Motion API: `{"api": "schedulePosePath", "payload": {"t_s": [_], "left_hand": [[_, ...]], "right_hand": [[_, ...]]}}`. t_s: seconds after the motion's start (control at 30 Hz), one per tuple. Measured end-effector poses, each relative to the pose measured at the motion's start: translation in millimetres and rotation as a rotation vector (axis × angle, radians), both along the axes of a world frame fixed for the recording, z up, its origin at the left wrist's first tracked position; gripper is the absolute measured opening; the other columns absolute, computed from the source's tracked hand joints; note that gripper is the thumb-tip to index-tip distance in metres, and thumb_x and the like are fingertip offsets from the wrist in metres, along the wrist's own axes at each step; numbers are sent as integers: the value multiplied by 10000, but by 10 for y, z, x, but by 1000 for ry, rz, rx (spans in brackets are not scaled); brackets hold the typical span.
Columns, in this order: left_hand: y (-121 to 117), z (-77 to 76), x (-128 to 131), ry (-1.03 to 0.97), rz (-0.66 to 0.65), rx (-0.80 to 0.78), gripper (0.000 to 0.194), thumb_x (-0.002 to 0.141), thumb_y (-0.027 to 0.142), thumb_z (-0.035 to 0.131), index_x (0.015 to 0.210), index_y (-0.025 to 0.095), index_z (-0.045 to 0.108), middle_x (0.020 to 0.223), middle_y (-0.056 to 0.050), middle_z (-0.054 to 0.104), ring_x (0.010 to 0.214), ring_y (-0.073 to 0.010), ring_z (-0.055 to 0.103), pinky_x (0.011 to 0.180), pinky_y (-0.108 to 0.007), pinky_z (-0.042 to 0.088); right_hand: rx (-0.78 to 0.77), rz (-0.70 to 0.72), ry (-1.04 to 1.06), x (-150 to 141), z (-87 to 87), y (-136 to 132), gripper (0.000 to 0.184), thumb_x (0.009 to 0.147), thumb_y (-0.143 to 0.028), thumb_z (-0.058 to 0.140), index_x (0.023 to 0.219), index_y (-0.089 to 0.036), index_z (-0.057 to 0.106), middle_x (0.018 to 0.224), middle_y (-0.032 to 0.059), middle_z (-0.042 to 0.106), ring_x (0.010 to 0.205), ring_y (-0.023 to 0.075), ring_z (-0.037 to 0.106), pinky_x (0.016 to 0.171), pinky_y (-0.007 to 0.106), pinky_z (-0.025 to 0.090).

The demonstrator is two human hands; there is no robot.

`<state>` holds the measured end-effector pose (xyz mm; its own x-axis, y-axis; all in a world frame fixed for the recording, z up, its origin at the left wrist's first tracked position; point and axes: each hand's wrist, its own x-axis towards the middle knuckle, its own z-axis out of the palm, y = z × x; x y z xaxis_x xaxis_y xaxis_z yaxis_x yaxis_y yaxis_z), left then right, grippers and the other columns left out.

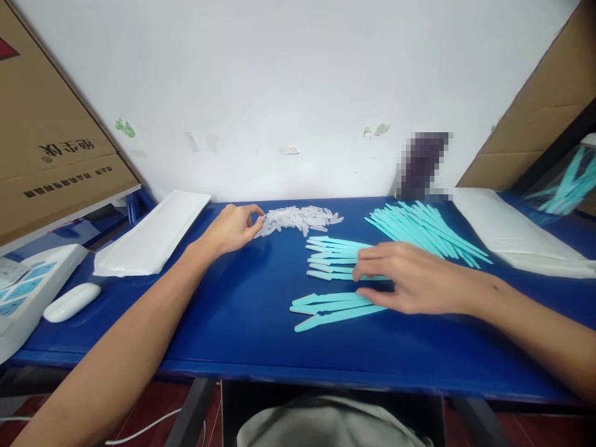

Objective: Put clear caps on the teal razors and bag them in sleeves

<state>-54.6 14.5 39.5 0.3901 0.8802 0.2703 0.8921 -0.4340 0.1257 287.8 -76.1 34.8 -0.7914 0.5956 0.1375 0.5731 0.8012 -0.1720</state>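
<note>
My left hand (235, 227) is at the left edge of a pile of small translucent white blade caps (302, 217). Its thumb and index fingertips come together on a cap at the edge of the pile. My right hand (405, 276) reaches over turquoise eyebrow razors, its thumb and fingers apart and nothing seen gripped. Under its fingers lies a row of razors with pale caps over their blades (333, 254). By its thumb, several uncapped razors (333, 305) lie nearer the front, their handle ends partly hidden. A larger heap of turquoise razors (419, 226) lies behind the right hand.
White flat packs lie at left (153, 233) and right (516, 233) on the blue table (233, 329). At far left are a white oval case (72, 302) and a white tray (46, 279). Cardboard (60, 124) stands at left; a clear container of razors (570, 180) is at right.
</note>
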Motion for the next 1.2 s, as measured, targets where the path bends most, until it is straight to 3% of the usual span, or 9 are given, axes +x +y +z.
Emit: {"api": "schedulePosePath", "payload": {"t_s": [0.2, 0.3, 0.47, 0.6, 0.67, 0.8, 0.9, 1.07, 1.2], "left_hand": [[-6, -29, 17, 252, -77, -15, 391, 951, 428, 480, 1098, 190, 754, 975, -94, 676, 777, -215, 633, 649, -289, 389], [-49, -60, 92, 277, -99, -34, 385, 965, 410, 476, 1127, 192, 750, 1006, -99, 662, 838, -221, 639, 668, -290, 404], [-199, -52, 288, 225, -234, -83, 323, 961, 393, 523, 946, 173, 758, 964, -92, 689, 852, -213, 634, 695, -301, 418], [-323, -41, 421, 195, -351, -123, 198, 923, 287, 572, 933, 176, 736, 968, -75, 715, 878, -210, 643, 741, -307, 435], [-356, -41, 447, 200, -387, -119, 181, 897, 208, 566, 986, 178, 721, 952, -67, 717, 865, -208, 645, 740, -306, 439], [-371, -52, 443, 199, -413, -82, 354, 906, 130, 491, 1230, 186, 623, 956, -57, 706, 790, -193, 637, 698, -304, 440], [-365, -69, 435, 167, -467, -71, 335, 925, 91, 424, 1182, 179, 619, 1007, -67, 674, 816, -189, 627, 717, -308, 456], [-367, -111, 465, 39, -532, -14, 338, 946, 85, 384, 1061, 165, 691, 1031, -93, 615, 887, -193, 613, 784, -327, 491], [-383, -142, 508, -66, -563, 64, 391, 966, 91, 366, 1191, 140, 682, 1056, -118, 623, 947, -210, 609, 826, -351, 506]], "right_hand": [[-135, 20, 2, -48, 22, -42, 220, 948, -281, 547, 919, -204, 751, 849, 46, 679, 727, 165, 618, 634, 296, 405], [-191, 10, 14, -45, 21, -34, 204, 939, -280, 561, 930, -209, 752, 866, 39, 684, 724, 155, 610, 630, 285, 409], [-268, -30, 10, -46, 42, -25, 152, 880, -188, 575, 882, -213, 725, 895, 25, 691, 716, 141, 595, 624, 269, 412], [-302, -98, -30, -21, 65, -13, 85, 835, -204, 592, 845, -212, 676, 861, 15, 672, 695, 143, 563, 626, 277, 403], [-298, -132, -65, 8, 64, -6, 66, 824, -246, 607, 858, -216, 654, 815, 14, 647, 708, 161, 552, 642, 293, 395], [-316, -143, -128, 58, 48, 4, 126, 874, -340, 568, 894, -229, 625, 686, 1, 572, 745, 201, 537, 697, 322, 389], [-335, -145, -114, 49, 48, 2, 122, 883, -336, 560, 907, -227, 608, 624, -29, 530, 619, 161, 493, 689, 317, 381], [-334, -179, -129, -3, 90, -17, 138, 900, -326, 537, 839, -224, 607, 491, -62, 448, 450, 122, 382, 516, 279, 291], [-269, -121, -66, 10, 91, -7, 179, 908, -327, 542, 867, -218, 678, 710, -2, 629, 567, 129, 490, 556, 268, 334]]}}
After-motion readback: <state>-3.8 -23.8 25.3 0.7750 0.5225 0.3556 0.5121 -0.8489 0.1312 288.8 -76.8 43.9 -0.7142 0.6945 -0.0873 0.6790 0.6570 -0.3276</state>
